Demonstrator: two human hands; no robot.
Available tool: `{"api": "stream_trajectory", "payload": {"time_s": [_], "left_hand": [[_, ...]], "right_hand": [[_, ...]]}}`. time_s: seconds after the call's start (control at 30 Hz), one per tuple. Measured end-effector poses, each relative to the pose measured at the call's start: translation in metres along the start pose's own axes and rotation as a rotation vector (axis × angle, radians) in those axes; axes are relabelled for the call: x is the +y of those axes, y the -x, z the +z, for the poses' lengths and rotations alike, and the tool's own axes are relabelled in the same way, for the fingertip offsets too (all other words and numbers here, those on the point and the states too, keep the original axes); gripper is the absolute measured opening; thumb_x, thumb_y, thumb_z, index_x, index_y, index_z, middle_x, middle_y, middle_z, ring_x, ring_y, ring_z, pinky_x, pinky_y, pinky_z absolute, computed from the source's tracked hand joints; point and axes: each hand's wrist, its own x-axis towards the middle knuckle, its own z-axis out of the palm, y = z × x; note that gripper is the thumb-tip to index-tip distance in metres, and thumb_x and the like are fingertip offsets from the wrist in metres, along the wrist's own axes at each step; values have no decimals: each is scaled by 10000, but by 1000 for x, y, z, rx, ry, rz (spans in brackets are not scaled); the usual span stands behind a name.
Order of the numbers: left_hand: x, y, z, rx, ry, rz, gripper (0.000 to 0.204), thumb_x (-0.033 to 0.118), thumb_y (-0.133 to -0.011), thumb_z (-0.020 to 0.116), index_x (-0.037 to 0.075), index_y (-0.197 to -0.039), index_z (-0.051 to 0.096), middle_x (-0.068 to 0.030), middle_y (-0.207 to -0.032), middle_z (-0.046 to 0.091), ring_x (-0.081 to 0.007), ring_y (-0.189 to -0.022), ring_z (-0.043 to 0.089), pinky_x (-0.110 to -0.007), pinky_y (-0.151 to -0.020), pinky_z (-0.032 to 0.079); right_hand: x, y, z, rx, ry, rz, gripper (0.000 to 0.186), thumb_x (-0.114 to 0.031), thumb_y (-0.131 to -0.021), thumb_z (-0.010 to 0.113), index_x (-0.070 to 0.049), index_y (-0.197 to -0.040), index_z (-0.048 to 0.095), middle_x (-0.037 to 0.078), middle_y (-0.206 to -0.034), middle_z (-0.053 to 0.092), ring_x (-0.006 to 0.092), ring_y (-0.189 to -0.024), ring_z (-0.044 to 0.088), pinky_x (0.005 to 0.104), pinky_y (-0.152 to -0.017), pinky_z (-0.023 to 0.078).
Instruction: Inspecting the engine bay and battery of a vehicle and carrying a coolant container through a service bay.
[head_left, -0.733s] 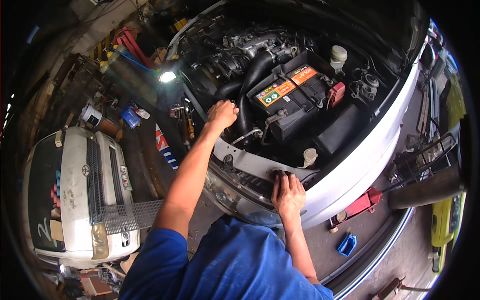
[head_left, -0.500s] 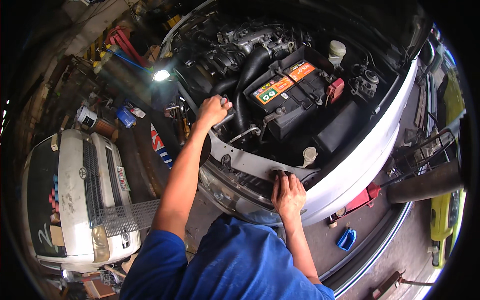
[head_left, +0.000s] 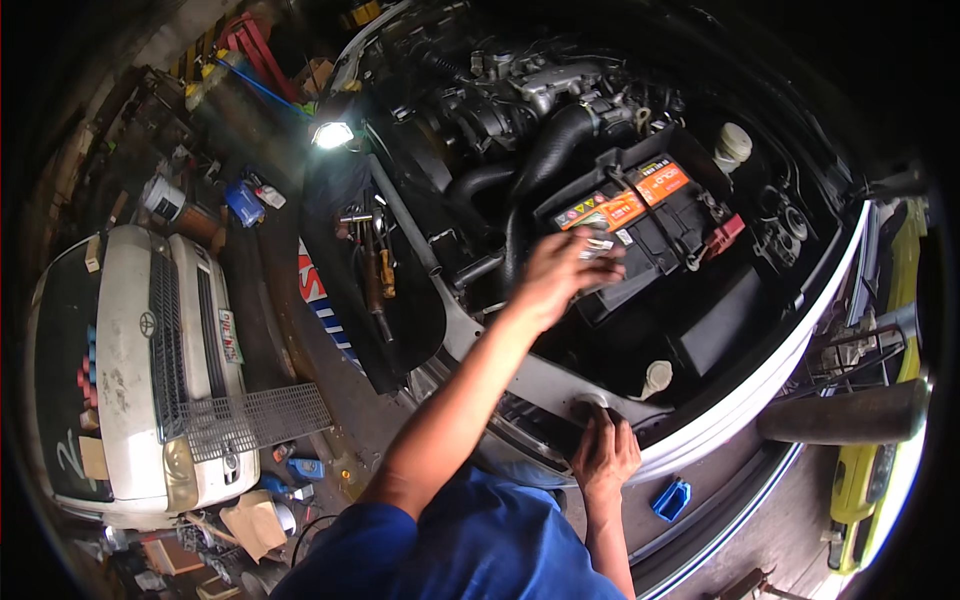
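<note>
We lean over the open engine bay (head_left: 800, 330) of a white car. Our left hand (head_left: 560, 272) reaches across to the battery (head_left: 640, 225), which sits in the middle of the bay beside the thick black intake hose (head_left: 555, 150). The fingers curl over something small and pale at the battery's near corner; motion blur keeps us from telling whether they grip it or only touch it. Our right hand (head_left: 605, 455) lies spread and flat on the front panel (head_left: 540, 380) below, holding nothing, just bracing us.

To do this well, we judge that we should keep that right palm planted for balance, keep our left wrist clear of the battery's red-capped terminal (head_left: 725, 235), and let the work lamp (head_left: 333, 133) light the spot instead of shading it with our forearm.

Half a second ago our left hand was further left, on the hose near the loose tools (head_left: 370, 250); it has since swung right onto the battery. The right hand has not moved.
</note>
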Motion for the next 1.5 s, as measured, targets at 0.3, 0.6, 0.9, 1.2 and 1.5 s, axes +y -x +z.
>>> {"api": "stream_trajectory", "payload": {"time_s": [0.3,0.6,0.9,1.2,1.5], "left_hand": [[-41,-78,23,57,-1402,451,205,159,-990,576,-19,-905,630,-208,-925,659,-364,-915,630,-457,-832,509],[-38,-83,13,18,-1540,568,355,191,-992,598,-94,-1203,591,-234,-1098,587,-344,-1000,624,-403,-812,557],[-3,44,0,-82,-1261,666,361,217,-934,692,-37,-1178,612,-181,-1155,558,-280,-941,644,-365,-740,563],[18,309,-156,-202,-1429,458,373,250,-969,649,43,-1278,630,-98,-1213,653,-235,-1056,665,-331,-799,597],[96,494,-385,33,-1599,-56,380,354,-1007,577,27,-1195,627,-164,-1049,700,-341,-948,699,-435,-830,576]], "right_hand": [[-7,-4,14,-24,162,130,246,-46,-915,600,-7,-1150,663,204,-1016,681,368,-864,677,430,-754,543],[-10,-8,17,-4,258,200,270,-148,-935,564,33,-1098,679,196,-961,686,365,-824,675,437,-744,548],[-19,-1,21,101,204,196,276,-164,-991,539,54,-1081,682,241,-964,670,433,-848,656,486,-738,528],[-11,10,31,317,20,112,266,-126,-1026,513,76,-1121,657,227,-1069,670,381,-947,629,484,-874,498],[-394,-4,201,-336,-596,-131,147,-88,-962,553,19,-994,648,152,-926,645,267,-811,632,376,-727,491]]}}
